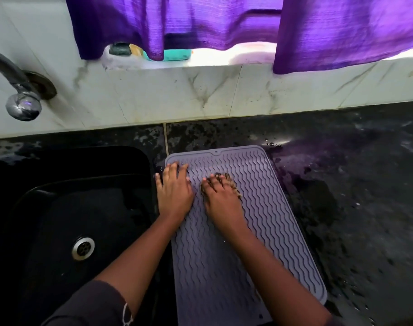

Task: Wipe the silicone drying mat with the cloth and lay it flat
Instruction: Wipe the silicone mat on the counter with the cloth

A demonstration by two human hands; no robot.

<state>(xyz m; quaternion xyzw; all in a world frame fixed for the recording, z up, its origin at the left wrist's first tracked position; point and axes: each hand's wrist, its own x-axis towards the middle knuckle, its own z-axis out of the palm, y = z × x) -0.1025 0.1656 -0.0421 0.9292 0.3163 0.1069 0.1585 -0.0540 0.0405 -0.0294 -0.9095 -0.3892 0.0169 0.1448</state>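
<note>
A grey-lilac silicone drying mat with wavy ridges lies flat on the black counter, just right of the sink. My left hand rests palm down on the mat's far left edge, fingers spread. My right hand presses down on a small brownish cloth near the mat's upper middle. Only the cloth's edges show around my fingers.
A black sink with a metal drain sits at the left. A chrome tap juts from the marble wall. The wet black counter stretches right of the mat. Purple curtains hang over the sill with soap items.
</note>
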